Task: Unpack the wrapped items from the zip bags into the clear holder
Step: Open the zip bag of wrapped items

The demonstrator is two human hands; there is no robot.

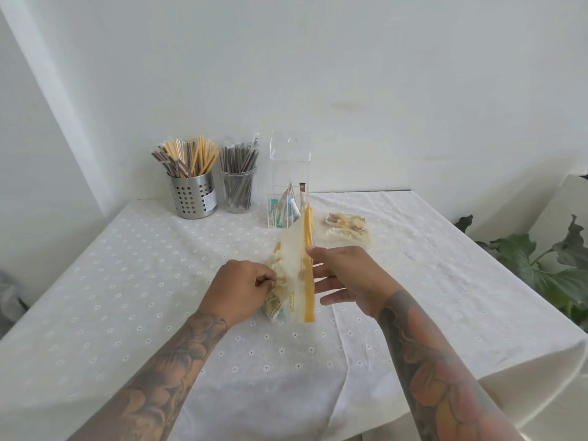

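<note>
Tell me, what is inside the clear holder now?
The clear holder has a few wrapped items standing in its lower part, with teal and blue wrapping. Their exact number is unclear, and the zip bag hides one lower corner.

The cloth (159, 281) is white, dotted all over with small eyelet flowers, and the wall (350, 74) behind is plain pale white. The bag (294, 265) is clear with a yellow zip strip and yellow print, the second bag (346, 229) clear with yellow and brown inside, and the holder (288, 160) clear with teal, blue and brown wrappers. The tin (193, 197) is silver with round holes and holds yellow and brown straws (187, 155), the cup (238, 192) is clear with dark grey straws, the plant (547, 265) is dark green, and both forearms carry grey and orange tattoos.
</note>
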